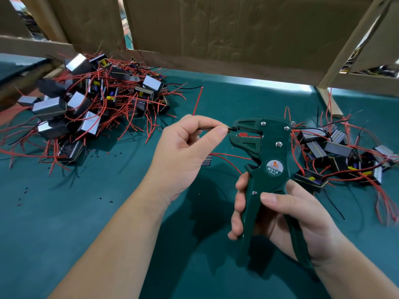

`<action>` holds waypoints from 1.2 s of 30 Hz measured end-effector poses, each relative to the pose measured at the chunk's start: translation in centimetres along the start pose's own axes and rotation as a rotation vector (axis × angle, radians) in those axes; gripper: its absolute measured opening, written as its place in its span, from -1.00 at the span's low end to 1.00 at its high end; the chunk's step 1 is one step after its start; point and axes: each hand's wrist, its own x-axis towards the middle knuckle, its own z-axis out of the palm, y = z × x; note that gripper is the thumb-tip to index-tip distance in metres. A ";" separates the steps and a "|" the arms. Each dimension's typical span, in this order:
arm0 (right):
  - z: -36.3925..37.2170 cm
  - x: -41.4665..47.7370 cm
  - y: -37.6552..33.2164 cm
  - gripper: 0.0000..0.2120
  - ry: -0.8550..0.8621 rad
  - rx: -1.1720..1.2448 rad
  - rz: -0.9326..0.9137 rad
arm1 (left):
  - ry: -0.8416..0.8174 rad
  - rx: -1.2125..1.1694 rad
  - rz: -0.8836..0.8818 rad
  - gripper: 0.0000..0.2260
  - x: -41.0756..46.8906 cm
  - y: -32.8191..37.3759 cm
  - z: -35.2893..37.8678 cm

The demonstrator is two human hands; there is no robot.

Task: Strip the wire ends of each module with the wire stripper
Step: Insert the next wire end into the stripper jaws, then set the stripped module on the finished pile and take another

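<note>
Left hand [179, 152] fingers pinch a black wire [209, 127] at the mouth of the wire stripper [273, 147]; right hand [287, 214] fingers clench its handles. The tip seems barely seated, so squeezing may miss.

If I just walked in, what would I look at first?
Probably the green wire stripper in the middle, gripped by the right hand, while the left hand pinches a thin black wire at its mouth. Next, the big tangle of modules with red wires at the far left, and a smaller heap on the right.
</note>
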 end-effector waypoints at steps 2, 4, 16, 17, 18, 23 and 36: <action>0.0 -0.1 -0.1 -0.63 0.021 -0.016 0.004 | -0.015 -0.008 0.010 -0.93 -0.1 0.1 0.0; 0.0 -0.1 -0.1 -0.62 0.044 -0.023 0.001 | -0.033 -0.011 0.020 -0.93 -0.1 0.0 0.1; 0.1 -0.1 -0.1 -0.62 0.089 -0.065 -0.013 | -0.010 0.056 0.106 -0.97 -0.2 -0.2 0.2; 0.1 -0.1 0.0 -0.62 0.086 -0.069 -0.014 | -0.010 0.066 0.108 -0.99 -0.2 -0.2 0.2; 0.0 -0.1 0.0 -0.61 0.082 -0.073 -0.015 | -0.006 0.070 0.105 -0.98 -0.2 -0.3 0.2; -0.1 -0.1 0.0 -0.59 0.067 -0.079 -0.024 | 0.029 0.017 0.060 -0.97 -0.2 -0.5 0.5; -0.1 -0.1 0.0 -0.54 -0.005 -0.013 -0.020 | 0.016 -0.004 0.033 -0.99 -0.3 -0.3 0.6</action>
